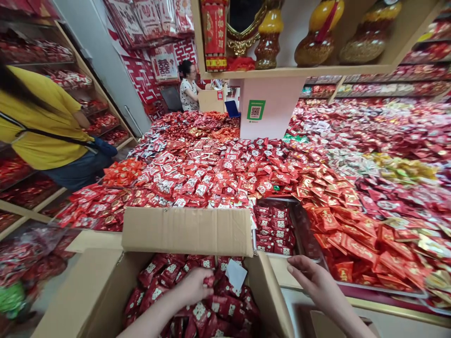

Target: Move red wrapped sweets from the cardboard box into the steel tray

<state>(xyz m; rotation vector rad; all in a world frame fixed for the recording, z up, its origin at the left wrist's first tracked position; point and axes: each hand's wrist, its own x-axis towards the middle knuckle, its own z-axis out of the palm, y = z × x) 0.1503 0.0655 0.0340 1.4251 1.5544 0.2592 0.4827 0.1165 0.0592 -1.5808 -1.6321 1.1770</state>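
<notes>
An open cardboard box (pixel 186 230) stands in front of me, filled with dark red candy packets (pixel 165 277) that bear white print. Inside it, the fingers of my left hand (pixel 193 286) are curled round a dark red candy packet (pixel 208 282), partly hidden by the hand. A small white slip of paper (pixel 236 274) lies on the packets just right of that hand. My right hand (pixel 313 277) is over the box's right-hand flap, fingers stretched out with nothing between them. Beyond the flap, a dark tray (pixel 306 225) holds rows of similar dark red packets (pixel 275 225).
Heaps of red and orange packets (pixel 211 173) cover the display beyond the box. A pillar with a QR code sign (pixel 256 111) rises under a shelf (pixel 282 72) of gourd-shaped jars. A person in yellow (pixel 45 117) stands at left; another person (pixel 189 89) is at the back.
</notes>
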